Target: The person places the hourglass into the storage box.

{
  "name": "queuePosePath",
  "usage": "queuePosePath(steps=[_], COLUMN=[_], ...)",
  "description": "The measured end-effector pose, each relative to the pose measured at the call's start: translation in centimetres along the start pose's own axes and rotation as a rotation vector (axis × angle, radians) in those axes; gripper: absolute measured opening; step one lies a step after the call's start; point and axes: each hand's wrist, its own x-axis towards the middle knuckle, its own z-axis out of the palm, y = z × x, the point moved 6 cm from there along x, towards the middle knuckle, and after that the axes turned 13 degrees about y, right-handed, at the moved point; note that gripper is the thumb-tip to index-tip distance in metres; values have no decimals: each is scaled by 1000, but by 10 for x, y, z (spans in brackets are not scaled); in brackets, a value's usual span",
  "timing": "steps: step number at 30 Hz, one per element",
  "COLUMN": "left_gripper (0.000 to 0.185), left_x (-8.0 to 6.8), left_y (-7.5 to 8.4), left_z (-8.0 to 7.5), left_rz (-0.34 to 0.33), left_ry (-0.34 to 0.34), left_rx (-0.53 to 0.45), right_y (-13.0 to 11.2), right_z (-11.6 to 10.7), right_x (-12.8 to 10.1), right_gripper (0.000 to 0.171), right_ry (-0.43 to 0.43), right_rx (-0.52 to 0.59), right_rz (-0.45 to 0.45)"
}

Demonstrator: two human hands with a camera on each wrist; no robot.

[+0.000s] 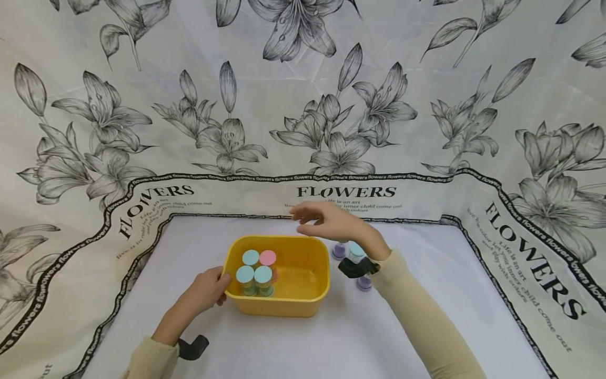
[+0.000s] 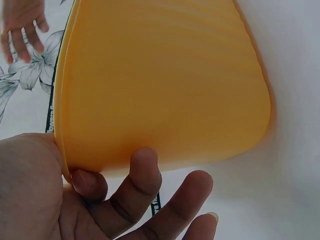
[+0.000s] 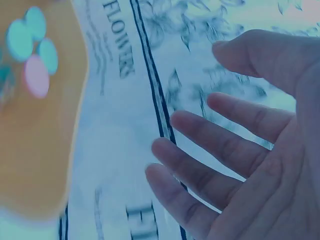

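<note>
My left hand (image 1: 208,290) grips the left end of a yellow plastic bin (image 1: 294,308) by its rim. In the left wrist view, the bent fingers (image 2: 145,170) lie against the outer wall of the bin (image 2: 165,85). Over the bin's back right corner hovers my right hand (image 1: 326,220), fingers loosely spread and holding nothing; the right wrist view shows its bare palm (image 3: 265,185). Inside the bin, at its left, stand several small clear jars with light blue lids (image 1: 245,274) and one with a pink lid (image 1: 268,257). An orange-toned item beside them is partly hidden.
Right of the bin, partly behind my right wrist, stand small jars with purple lids (image 1: 339,250) and one with a light blue lid (image 1: 356,249). Another purple one (image 1: 364,283) sits nearer. A flower-printed cloth (image 1: 236,195) rises behind and beside the white table surface (image 1: 265,347).
</note>
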Motion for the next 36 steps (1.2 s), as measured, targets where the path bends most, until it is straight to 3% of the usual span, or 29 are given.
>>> queuePosePath(steps=[4,9,15,21,27,36], left_gripper=[27,27,27,27,28,28], left_x=[2,2,1,1,2,1], left_y=[1,1,-1,-3,-2,-3], left_z=[1,-1,0,2,1,0], left_rz=[8,2,-10,-10,-13,-15], left_ry=[-3,-3,-11,-12,-20,-11], left_rx=[-4,3,-5,-13,-11,-9], right_y=[27,69,114,141,154,168], right_z=[-24,-37,-37,-27,-14,-1], right_x=[-29,-68,-115,-155,-176,-180], right_gripper=[56,63,72,77,79,64], right_ry=[105,199,287,357,370,365], right_rx=[-12,-48,-65,-30,6,50], right_rz=[67,166,292,359,410,411])
